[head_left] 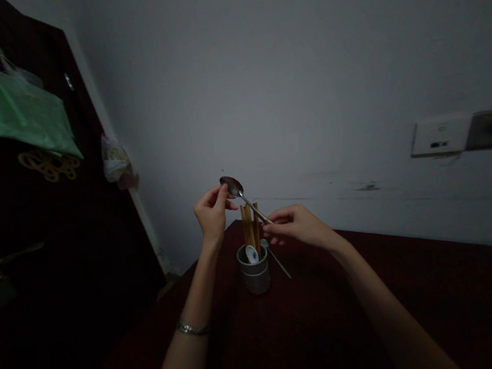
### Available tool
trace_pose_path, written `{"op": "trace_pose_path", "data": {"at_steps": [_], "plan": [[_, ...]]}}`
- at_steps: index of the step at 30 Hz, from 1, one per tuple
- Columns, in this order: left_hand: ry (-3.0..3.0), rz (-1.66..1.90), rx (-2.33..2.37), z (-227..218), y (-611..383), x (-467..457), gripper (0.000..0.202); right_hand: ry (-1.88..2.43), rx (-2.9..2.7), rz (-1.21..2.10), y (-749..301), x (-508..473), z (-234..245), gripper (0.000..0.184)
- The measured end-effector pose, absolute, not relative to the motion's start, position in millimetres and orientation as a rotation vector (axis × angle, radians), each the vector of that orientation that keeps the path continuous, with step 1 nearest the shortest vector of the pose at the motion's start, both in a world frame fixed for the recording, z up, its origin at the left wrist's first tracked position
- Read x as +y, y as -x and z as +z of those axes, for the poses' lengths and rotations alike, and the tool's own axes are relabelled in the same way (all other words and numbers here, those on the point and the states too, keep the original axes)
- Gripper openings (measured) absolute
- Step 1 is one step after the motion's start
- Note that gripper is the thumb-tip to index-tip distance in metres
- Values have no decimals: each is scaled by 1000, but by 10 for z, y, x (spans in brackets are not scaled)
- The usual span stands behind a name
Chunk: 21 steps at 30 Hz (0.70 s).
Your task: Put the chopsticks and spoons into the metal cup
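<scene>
A metal spoon point(251, 202) is held slantwise in the air between both hands, its bowl up at the left. My left hand point(212, 213) pinches the bowl between thumb and fingers. The handle's lower end is in the closed fingers of my right hand point(297, 223). Below and behind the spoon stands a grey round holder point(256, 278) with several wooden chopsticks point(249, 227) upright in it. A white spoon with a blue mark point(251, 254) leans inside its rim. Another long-handled spoon point(279, 261) lies on the table just right of the holder.
The dark red table point(320, 320) meets a pale wall point(281, 82) behind the holder. At left is a dark door point(111, 240) with a green cloth point(25, 111) and a lever handle point(11, 257). A plastic bag point(115, 160) hangs beside it. A wall socket point(441, 137) is at right.
</scene>
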<state>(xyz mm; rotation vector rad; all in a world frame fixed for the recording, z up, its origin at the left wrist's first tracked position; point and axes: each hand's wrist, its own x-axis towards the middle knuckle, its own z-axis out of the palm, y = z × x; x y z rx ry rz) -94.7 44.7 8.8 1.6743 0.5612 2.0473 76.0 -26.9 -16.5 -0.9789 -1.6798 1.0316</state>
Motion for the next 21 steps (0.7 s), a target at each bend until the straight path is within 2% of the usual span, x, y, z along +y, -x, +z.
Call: {"op": "trace_pose_path", "data": {"at_steps": [9, 14, 21], "plan": [[-1700, 1985, 599, 37, 903, 470, 28, 1034, -1742, 819, -801, -258, -129, 25], [-1785, 1886, 650, 23, 871, 441, 29, 1069, -1730, 640, -793, -241, -112, 18], [-1819, 1746, 605, -2, 827, 444, 30, 1017, -1765, 802, -734, -265, -130, 16]]}}
